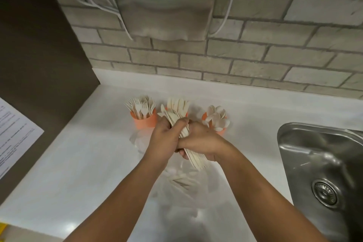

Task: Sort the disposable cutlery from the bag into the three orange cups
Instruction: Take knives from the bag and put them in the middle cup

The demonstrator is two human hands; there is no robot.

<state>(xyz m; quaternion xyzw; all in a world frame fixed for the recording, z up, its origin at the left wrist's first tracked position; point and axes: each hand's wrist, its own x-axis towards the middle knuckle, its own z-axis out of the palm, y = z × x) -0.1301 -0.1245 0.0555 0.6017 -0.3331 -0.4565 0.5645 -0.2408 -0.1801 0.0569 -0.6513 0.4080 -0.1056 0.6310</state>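
Three orange cups stand in a row on the white counter. The left cup (146, 122) holds forks. The middle cup (186, 113), mostly hidden behind my hands, holds knives. The right cup (221, 131) holds spoons. My left hand (164, 139) and my right hand (202, 141) are clasped together around a bundle of pale knives (193, 158), held tilted just in front of the middle cup. Below my hands lies the clear plastic bag (182, 188) with a few cutlery pieces inside.
A steel sink (322, 167) is set into the counter at the right. A steel wall dispenser (165, 2) hangs on the brick wall above the cups. A dark side panel with a printed sheet (13, 133) stands at the left.
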